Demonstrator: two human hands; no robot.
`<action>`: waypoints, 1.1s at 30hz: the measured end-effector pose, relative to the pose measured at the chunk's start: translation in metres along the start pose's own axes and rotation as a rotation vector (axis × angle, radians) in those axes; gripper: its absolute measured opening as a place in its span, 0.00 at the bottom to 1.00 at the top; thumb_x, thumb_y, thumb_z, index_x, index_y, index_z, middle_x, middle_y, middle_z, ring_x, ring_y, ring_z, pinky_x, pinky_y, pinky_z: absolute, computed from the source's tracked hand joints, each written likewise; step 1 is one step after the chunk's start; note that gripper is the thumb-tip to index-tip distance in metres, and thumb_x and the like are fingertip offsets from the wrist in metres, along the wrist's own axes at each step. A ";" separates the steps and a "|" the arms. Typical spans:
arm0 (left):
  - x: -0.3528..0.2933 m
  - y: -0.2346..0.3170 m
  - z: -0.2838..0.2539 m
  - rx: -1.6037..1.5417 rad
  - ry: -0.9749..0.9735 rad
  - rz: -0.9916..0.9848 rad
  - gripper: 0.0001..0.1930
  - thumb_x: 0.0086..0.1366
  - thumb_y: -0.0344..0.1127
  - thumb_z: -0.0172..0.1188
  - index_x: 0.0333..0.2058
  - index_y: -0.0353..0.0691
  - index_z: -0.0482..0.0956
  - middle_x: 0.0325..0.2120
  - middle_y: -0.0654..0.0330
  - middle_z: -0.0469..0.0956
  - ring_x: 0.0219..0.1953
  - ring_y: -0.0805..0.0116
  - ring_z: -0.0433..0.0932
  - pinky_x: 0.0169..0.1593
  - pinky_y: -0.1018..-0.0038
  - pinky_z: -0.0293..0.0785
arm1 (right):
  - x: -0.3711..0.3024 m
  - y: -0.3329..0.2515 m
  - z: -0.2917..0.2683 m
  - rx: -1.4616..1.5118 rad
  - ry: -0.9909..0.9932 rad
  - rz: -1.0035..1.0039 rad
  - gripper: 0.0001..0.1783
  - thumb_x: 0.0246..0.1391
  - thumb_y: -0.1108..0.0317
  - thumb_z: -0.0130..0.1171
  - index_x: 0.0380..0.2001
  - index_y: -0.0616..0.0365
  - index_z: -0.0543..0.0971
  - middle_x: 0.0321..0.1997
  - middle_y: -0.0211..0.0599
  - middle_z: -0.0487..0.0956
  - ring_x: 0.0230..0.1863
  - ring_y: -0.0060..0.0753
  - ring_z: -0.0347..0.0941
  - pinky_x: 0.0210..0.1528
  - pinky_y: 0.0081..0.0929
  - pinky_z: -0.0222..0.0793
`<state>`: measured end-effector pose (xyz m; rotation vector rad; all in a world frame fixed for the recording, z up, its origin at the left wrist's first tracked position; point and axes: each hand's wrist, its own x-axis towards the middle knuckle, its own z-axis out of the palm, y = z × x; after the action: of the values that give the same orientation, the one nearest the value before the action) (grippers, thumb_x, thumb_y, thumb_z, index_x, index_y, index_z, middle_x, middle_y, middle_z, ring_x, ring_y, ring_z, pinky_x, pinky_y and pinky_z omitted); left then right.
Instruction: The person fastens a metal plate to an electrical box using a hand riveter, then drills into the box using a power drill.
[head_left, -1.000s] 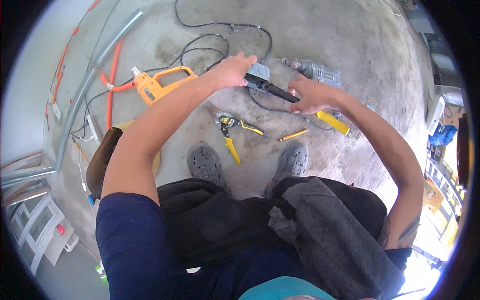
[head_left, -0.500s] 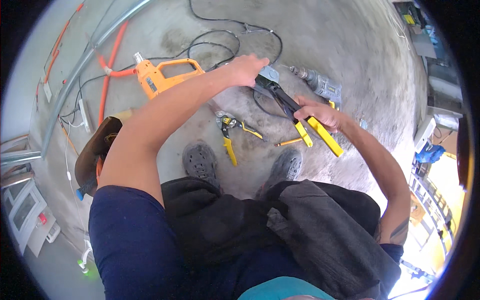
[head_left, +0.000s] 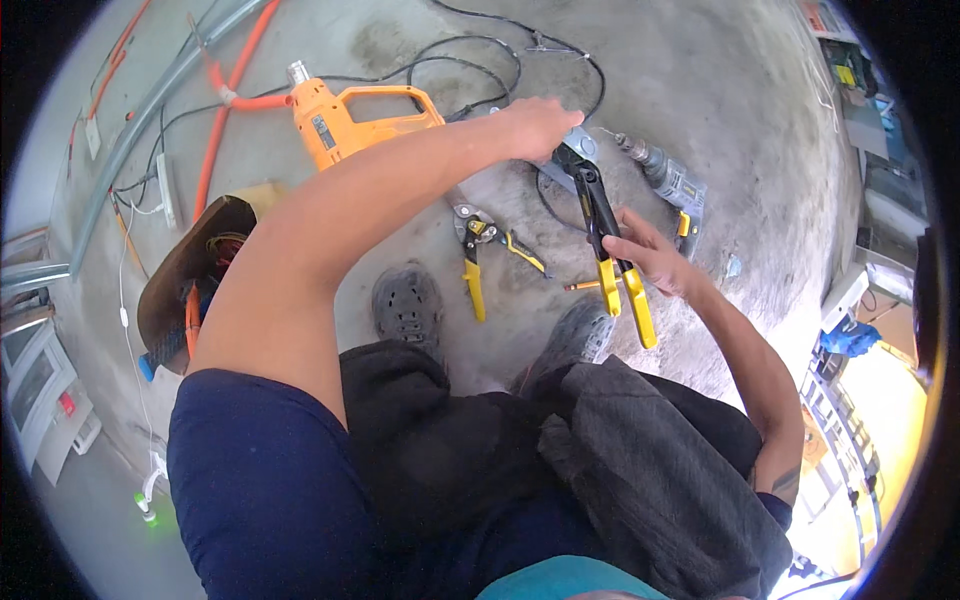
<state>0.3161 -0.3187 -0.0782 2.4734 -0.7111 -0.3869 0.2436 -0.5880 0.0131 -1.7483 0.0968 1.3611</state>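
Note:
A long hand tool with a grey jaw end, black arms and yellow grips, like a pair of large pliers (head_left: pixel 598 205), hangs in front of me over the floor. My left hand (head_left: pixel 540 127) is closed at its grey jaw end, with the fingertips partly hidden behind the tool. Lower down, my right hand (head_left: pixel 652 252) grips the handles, thumb across the black arm. The two handles stand a little apart. Beneath them lie yellow-and-black snips (head_left: pixel 478 235) with a second yellow grip spread out, and a yellow pencil (head_left: pixel 582 286).
A grey drill (head_left: pixel 665 180) lies to the right. Behind my left forearm is an orange heat gun (head_left: pixel 350 115) with a black cable (head_left: pixel 470 48). A brown tool pouch (head_left: pixel 165 290) rests at left, near orange tubing (head_left: pixel 212 150). My shoes (head_left: pixel 408 305) stand below.
The pliers-like tool has swung more upright, its handles moving down and left and closer together. Both hands stay on it. The view has shifted slightly, so the floor things appear moved.

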 end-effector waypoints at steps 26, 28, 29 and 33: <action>0.045 -0.015 -0.016 0.015 -0.346 -0.203 0.50 0.45 0.37 0.80 0.67 0.36 0.65 0.56 0.45 0.78 0.58 0.48 0.78 0.59 0.57 0.76 | 0.030 -0.084 -0.041 -0.269 0.053 0.371 0.16 0.61 0.62 0.66 0.43 0.61 0.76 0.43 0.39 0.82 0.46 0.35 0.82 0.56 0.39 0.81; 0.043 -0.017 -0.013 0.018 -0.321 -0.180 0.50 0.44 0.37 0.80 0.66 0.35 0.66 0.54 0.44 0.79 0.57 0.47 0.79 0.58 0.56 0.76 | 0.030 -0.083 -0.039 -0.336 0.047 0.369 0.16 0.61 0.62 0.66 0.43 0.61 0.76 0.44 0.39 0.82 0.46 0.35 0.82 0.55 0.38 0.81; 0.042 -0.019 -0.012 0.006 -0.307 -0.143 0.47 0.43 0.36 0.80 0.63 0.35 0.68 0.51 0.43 0.80 0.54 0.46 0.80 0.56 0.56 0.77 | 0.030 -0.078 -0.038 -0.392 0.070 0.354 0.15 0.61 0.62 0.67 0.42 0.60 0.76 0.41 0.37 0.82 0.43 0.32 0.81 0.50 0.34 0.80; 0.032 -0.017 -0.001 -0.003 -0.188 -0.060 0.39 0.42 0.34 0.79 0.54 0.35 0.73 0.42 0.43 0.83 0.48 0.42 0.82 0.51 0.55 0.79 | 0.031 -0.044 -0.036 -0.473 0.029 0.263 0.12 0.61 0.62 0.67 0.36 0.58 0.76 0.30 0.29 0.77 0.33 0.23 0.73 0.34 0.27 0.70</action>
<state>0.3497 -0.3240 -0.0910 2.4820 -0.7118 -0.6495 0.3065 -0.5728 0.0139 -2.2082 0.0201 1.6452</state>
